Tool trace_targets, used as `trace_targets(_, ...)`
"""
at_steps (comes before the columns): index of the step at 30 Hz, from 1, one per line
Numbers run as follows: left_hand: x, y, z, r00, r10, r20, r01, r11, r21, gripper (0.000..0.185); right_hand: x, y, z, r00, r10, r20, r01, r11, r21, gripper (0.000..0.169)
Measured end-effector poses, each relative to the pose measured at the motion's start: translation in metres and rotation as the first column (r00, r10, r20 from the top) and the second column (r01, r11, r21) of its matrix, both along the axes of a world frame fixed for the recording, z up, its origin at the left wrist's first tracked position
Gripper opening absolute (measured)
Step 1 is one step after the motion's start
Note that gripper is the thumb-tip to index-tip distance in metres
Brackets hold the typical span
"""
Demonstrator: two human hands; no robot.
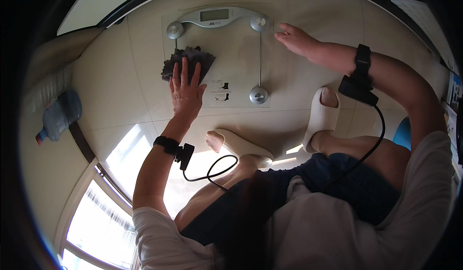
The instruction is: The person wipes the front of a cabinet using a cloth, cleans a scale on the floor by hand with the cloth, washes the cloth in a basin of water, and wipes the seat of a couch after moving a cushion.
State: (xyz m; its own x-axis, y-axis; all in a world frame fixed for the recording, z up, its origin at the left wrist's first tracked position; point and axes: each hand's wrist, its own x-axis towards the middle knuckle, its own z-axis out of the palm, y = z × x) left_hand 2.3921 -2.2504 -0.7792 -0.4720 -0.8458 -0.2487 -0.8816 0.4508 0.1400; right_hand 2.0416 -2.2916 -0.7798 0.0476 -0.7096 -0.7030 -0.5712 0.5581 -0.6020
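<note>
A glass bathroom scale (233,60) with a silver display bar and round metal feet lies on the tiled floor. On its left part rests a dark grey cloth (202,58) with a scalloped edge, folded. My left hand (186,91) is flat on this cloth, palm down, fingers spread. Just right of the scale's upper right foot is my right hand (296,40), its fingers extended and holding nothing. Each forearm wears a black strap with a small cabled device.
My slippered feet stand below the scale, a white slipper (242,147) at the left and another (310,120) at the right. A large blue-tinted plastic bottle (63,114) is at the far left. Part of a blue object (402,133) shows beyond my right knee.
</note>
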Motion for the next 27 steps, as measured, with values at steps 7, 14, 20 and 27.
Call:
trace_targets(7,-0.024,0.086,0.021,0.945,-0.291,-0.152,0.322,0.912,0.254,0.066,0.008,0.000,0.002,0.988,-0.039,0.149,0.001,0.969,0.248,0.028)
trace_targets(14,-0.015,0.068,0.010,0.839,-0.495,-0.226,0.529,0.839,0.129,0.061,0.011,-0.001,0.004,0.984,-0.041,0.175,-0.008,0.964,0.267,0.022)
trace_targets(20,0.044,0.049,0.011,0.972,-0.198,-0.126,0.212,0.971,0.112,0.049,0.008,0.002,0.004,0.984,-0.096,0.149,0.052,0.960,0.277,0.021)
trace_targets(27,0.028,0.025,0.006,0.994,0.085,-0.062,-0.086,0.996,-0.012,0.048,0.012,-0.002,0.005,0.987,0.002,0.158,-0.062,0.926,0.372,0.026)
